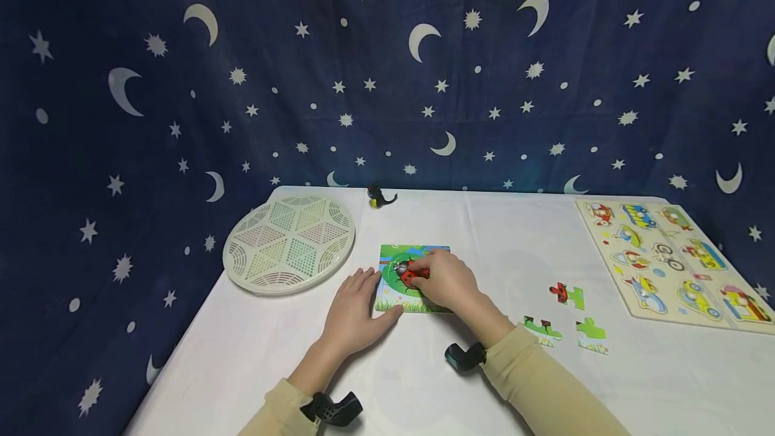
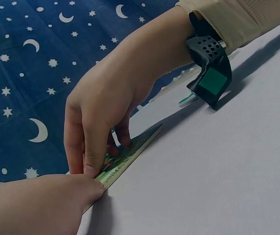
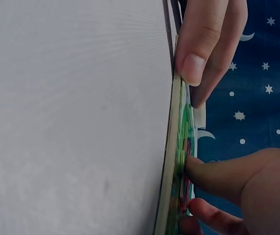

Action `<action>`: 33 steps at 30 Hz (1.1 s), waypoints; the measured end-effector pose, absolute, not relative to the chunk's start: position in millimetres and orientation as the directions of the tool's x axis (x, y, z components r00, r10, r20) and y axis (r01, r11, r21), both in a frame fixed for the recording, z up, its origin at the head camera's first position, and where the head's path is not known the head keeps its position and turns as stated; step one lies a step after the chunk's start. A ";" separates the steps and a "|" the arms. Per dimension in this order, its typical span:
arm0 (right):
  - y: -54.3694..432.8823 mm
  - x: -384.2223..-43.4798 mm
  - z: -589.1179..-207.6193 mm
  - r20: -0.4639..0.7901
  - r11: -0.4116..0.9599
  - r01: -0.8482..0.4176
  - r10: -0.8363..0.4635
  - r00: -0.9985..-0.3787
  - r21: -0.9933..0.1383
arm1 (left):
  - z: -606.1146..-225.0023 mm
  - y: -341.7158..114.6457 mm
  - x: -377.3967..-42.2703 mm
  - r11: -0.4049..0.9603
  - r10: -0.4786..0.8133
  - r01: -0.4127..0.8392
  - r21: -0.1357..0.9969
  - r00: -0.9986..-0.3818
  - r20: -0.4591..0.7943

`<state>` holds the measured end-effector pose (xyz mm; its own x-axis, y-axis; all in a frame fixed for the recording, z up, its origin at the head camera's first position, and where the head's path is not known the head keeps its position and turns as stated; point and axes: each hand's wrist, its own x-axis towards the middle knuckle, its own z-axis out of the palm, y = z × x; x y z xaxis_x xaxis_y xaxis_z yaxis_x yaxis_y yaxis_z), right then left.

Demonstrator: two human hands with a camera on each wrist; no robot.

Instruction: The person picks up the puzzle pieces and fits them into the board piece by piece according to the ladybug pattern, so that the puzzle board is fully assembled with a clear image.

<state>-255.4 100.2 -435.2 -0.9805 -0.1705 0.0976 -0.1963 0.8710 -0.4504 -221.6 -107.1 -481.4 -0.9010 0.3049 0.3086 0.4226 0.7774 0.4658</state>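
A round tray (image 1: 289,242) sits left of centre on the desk (image 1: 496,227). Left hand (image 1: 354,315), lower centre, fingers spread, touches the puzzle (image 1: 399,301) mid-frame. Right hand (image 1: 449,280) seems to pinch a red piece (image 1: 420,273) over it, though fingers partly hide this. 3 loose pieces (image 1: 592,332) lie lower right; a picture board (image 1: 666,288) fills the right edge.

A curtained-off corner rigged for filming, whether in a home or lab unclear: a moon-and-star curtain (image 1: 387,103) hangs behind a white-covered bench (image 1: 514,231), and both wrists wear cameras (image 1: 465,358).
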 end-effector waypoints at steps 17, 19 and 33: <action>158.8 -242.1 -422.9 0.119 0.639 -0.259 -0.254 -0.960 -0.724 | -481.4 -104.9 -222.9 0.771 0.300 0.418 0.480 -0.904 0.306; 169.3 -236.6 -418.2 0.122 0.637 -0.257 -0.247 -0.961 -0.727 | -480.5 -105.5 -222.2 0.770 0.296 0.414 0.485 -0.906 0.304; 237.8 -210.6 -410.6 0.088 0.775 -0.163 -0.138 -0.986 -0.611 | -479.6 -107.4 -221.6 0.769 0.292 0.414 0.487 -0.906 0.307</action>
<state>-210.6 237.8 -410.6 -0.9865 -0.1383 0.0877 -0.1629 0.7747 -0.6110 -221.6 -107.4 -479.6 -0.9056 0.2924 0.3073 0.4137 0.7690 0.4874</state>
